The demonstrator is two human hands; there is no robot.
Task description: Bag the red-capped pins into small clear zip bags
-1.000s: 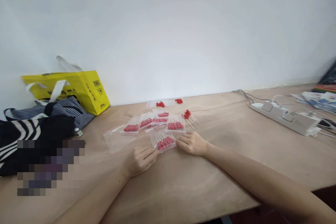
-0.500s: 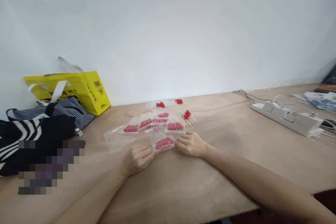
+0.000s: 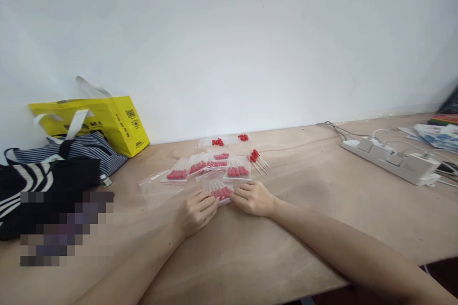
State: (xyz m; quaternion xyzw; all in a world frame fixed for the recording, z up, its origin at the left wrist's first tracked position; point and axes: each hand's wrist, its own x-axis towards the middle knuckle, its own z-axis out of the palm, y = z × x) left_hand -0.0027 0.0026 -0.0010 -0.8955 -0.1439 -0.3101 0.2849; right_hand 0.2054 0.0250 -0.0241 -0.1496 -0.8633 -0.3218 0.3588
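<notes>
A small clear zip bag (image 3: 219, 189) lies flat on the wooden table, with several red-headed white sticks inside. My left hand (image 3: 198, 210) is closed at its near left corner, and my right hand (image 3: 253, 198) is closed at its right edge. Both sets of fingertips rest on the bag's near strip and partly cover it. Just beyond, other filled zip bags overlap, among them one at the right (image 3: 237, 170) and one at the left (image 3: 176, 172). An unfilled clear bag (image 3: 157, 190) lies left of them. Loose red-headed sticks (image 3: 260, 162) lie to the right.
Farther back, another clear bag holds more red-headed sticks (image 3: 217, 142) near the wall. A yellow bag (image 3: 121, 126), a striped bag (image 3: 96, 150) and a black bag (image 3: 78, 176) stand at the left. At the right are a white power strip (image 3: 391, 162), cables and papers (image 3: 436, 134).
My hands have come closer together along the bag's near edge, the left moving right and the right moving slightly left. The other bags and sticks stay in place.
</notes>
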